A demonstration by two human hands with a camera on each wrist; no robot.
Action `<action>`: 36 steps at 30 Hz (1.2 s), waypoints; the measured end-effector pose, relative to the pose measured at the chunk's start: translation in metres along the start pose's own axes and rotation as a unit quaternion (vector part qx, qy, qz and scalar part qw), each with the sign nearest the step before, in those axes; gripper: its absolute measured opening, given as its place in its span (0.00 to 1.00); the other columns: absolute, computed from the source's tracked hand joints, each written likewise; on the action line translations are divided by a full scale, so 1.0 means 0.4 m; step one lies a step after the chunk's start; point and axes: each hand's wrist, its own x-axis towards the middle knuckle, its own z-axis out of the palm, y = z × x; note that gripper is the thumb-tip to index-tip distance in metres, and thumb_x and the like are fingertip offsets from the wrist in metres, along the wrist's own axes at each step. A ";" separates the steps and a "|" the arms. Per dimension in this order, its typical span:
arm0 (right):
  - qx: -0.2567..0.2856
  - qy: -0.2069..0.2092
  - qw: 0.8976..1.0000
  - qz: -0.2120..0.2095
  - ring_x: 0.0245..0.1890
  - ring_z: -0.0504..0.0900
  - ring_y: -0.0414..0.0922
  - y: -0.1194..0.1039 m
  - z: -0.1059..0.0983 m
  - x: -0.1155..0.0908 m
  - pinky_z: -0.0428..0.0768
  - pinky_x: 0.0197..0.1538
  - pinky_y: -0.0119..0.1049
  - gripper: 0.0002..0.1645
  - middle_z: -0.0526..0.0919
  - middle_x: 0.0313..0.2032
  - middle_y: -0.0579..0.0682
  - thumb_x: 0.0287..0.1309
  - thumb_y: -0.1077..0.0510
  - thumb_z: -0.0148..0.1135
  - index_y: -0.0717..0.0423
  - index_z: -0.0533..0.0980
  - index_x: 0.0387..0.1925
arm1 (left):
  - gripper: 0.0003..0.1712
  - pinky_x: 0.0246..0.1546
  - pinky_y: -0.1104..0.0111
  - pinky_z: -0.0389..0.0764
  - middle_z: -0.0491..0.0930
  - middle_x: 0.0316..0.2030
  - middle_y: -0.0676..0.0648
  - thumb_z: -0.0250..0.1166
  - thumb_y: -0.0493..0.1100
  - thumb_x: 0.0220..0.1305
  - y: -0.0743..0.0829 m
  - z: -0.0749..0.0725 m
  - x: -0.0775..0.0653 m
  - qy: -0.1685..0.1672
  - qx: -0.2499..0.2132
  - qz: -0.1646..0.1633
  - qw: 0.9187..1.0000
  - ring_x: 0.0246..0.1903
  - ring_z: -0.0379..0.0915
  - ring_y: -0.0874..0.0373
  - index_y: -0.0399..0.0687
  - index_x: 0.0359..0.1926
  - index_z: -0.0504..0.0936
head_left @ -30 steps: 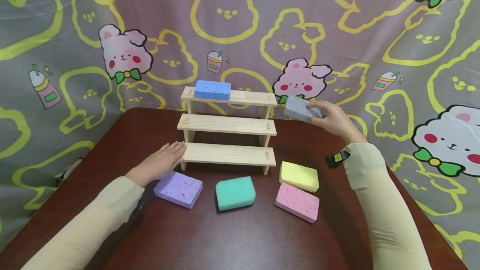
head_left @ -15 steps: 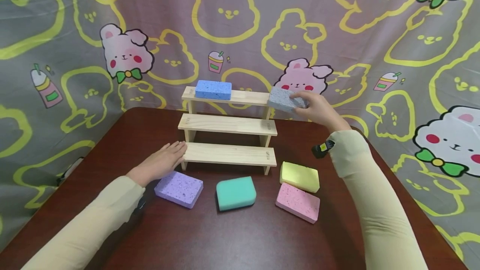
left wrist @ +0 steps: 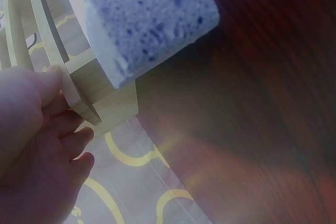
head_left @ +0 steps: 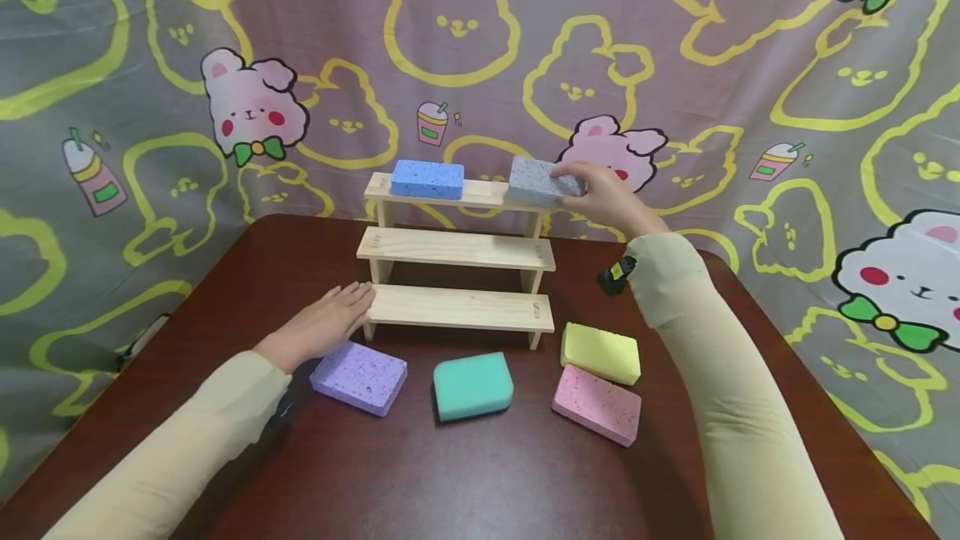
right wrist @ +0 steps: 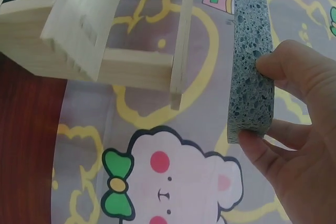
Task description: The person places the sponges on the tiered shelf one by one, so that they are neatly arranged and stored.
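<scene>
In the head view my right hand (head_left: 603, 197) holds a grey sponge (head_left: 534, 180) over the right end of the top shelf. Thumb and fingers pinch the grey sponge (right wrist: 252, 51) in the right wrist view, where a gap shows between it and the board. My left hand (head_left: 322, 326) grips the left end of the bottom shelf of a three-step wooden rack (head_left: 457, 307). Its thumb and fingers lie on either side of the board in the left wrist view. A blue sponge (head_left: 427, 180) lies on the top shelf's left part.
On the dark table (head_left: 480, 490), before the rack, lie a purple sponge (head_left: 360, 377) near my left hand and a green sponge (head_left: 472, 387). At the right a yellow sponge (head_left: 600, 352) touches a pink sponge (head_left: 597, 404). A patterned curtain (head_left: 480, 48) hangs behind.
My right hand has carried the grey sponge leftward, from beside the rack to over the top shelf's right end. The left hand and the other sponges have stayed put.
</scene>
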 end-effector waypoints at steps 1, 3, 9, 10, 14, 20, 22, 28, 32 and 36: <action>0.001 -0.002 1.000 0.001 0.48 0.68 0.52 -0.003 0.002 0.006 0.69 0.50 0.48 0.24 0.69 0.57 0.57 0.56 0.60 0.60 0.56 0.72 0.56 | 0.24 0.60 0.48 0.56 0.63 0.60 0.29 0.51 0.37 0.68 -0.001 0.000 0.000 0.000 0.000 0.000 1.000 0.61 0.56 0.37 0.25 0.60 0.64; -0.001 0.000 1.000 -0.007 0.46 0.69 0.52 -0.010 0.007 0.018 0.69 0.49 0.48 0.24 0.71 0.54 0.58 0.55 0.61 0.60 0.57 0.72 0.55 | 0.24 0.60 0.48 0.56 0.63 0.60 0.29 0.51 0.37 0.68 0.000 0.001 -0.001 0.002 -0.002 0.001 1.000 0.61 0.56 0.37 0.25 0.60 0.64; -0.002 0.004 1.000 -0.021 0.48 0.69 0.52 -0.024 0.027 0.048 0.69 0.52 0.47 0.23 0.72 0.54 0.58 0.54 0.62 0.60 0.58 0.73 0.54 | 0.24 0.60 0.48 0.56 0.63 0.59 0.29 0.51 0.37 0.67 0.000 0.002 -0.001 0.005 -0.004 0.003 1.000 0.60 0.57 0.36 0.25 0.60 0.64; 0.000 0.001 1.000 -0.021 0.49 0.69 0.52 -0.025 0.031 0.053 0.69 0.53 0.47 0.24 0.71 0.55 0.58 0.54 0.62 0.60 0.58 0.73 0.54 | 0.24 0.60 0.48 0.56 0.63 0.59 0.29 0.51 0.37 0.67 0.000 0.001 -0.001 0.005 -0.004 0.002 1.000 0.60 0.57 0.36 0.25 0.60 0.64; -0.002 -0.010 1.000 -0.024 0.52 0.68 0.53 -0.029 0.048 0.071 0.68 0.54 0.48 0.24 0.69 0.57 0.60 0.53 0.63 0.59 0.59 0.72 0.55 | 0.24 0.60 0.48 0.56 0.63 0.59 0.29 0.51 0.37 0.68 -0.002 0.003 -0.001 0.005 -0.003 0.002 1.000 0.60 0.56 0.36 0.25 0.60 0.64; -0.001 -0.014 1.000 -0.020 0.54 0.67 0.52 -0.043 0.072 0.085 0.67 0.55 0.47 0.24 0.68 0.59 0.59 0.53 0.63 0.60 0.57 0.73 0.54 | 0.24 0.61 0.48 0.56 0.63 0.59 0.29 0.51 0.38 0.68 -0.002 0.003 -0.001 0.004 -0.003 -0.001 1.000 0.61 0.56 0.37 0.25 0.60 0.64; 0.005 -0.015 1.000 -0.021 0.53 0.67 0.52 -0.044 0.081 0.088 0.68 0.55 0.47 0.24 0.68 0.58 0.59 0.54 0.63 0.60 0.58 0.73 0.54 | 0.24 0.61 0.48 0.56 0.63 0.59 0.29 0.51 0.38 0.68 -0.002 0.002 -0.001 0.003 -0.003 0.000 1.000 0.61 0.56 0.37 0.25 0.60 0.64; -0.001 -0.004 1.000 -0.025 0.56 0.66 0.53 -0.042 0.103 0.099 0.67 0.56 0.47 0.24 0.68 0.58 0.60 0.52 0.64 0.60 0.61 0.73 0.54 | 0.24 0.61 0.48 0.56 0.63 0.59 0.29 0.51 0.37 0.68 -0.002 0.004 0.001 0.004 -0.002 0.001 1.000 0.61 0.56 0.37 0.25 0.60 0.64; -0.009 -0.008 1.000 -0.009 0.59 0.63 0.54 -0.047 0.109 0.103 0.64 0.59 0.48 0.25 0.66 0.60 0.59 0.53 0.63 0.60 0.59 0.72 0.55 | 0.25 0.61 0.48 0.56 0.63 0.59 0.29 0.51 0.37 0.68 -0.006 0.008 0.001 0.002 -0.001 0.001 1.000 0.60 0.56 0.36 0.25 0.60 0.64; -0.007 -0.016 1.000 0.002 0.61 0.61 0.54 -0.055 0.112 0.107 0.64 0.60 0.48 0.26 0.63 0.62 0.59 0.54 0.63 0.60 0.58 0.71 0.56 | 0.25 0.61 0.48 0.55 0.62 0.60 0.29 0.50 0.38 0.68 -0.007 0.008 0.001 0.001 0.000 0.000 1.000 0.61 0.56 0.36 0.25 0.61 0.63</action>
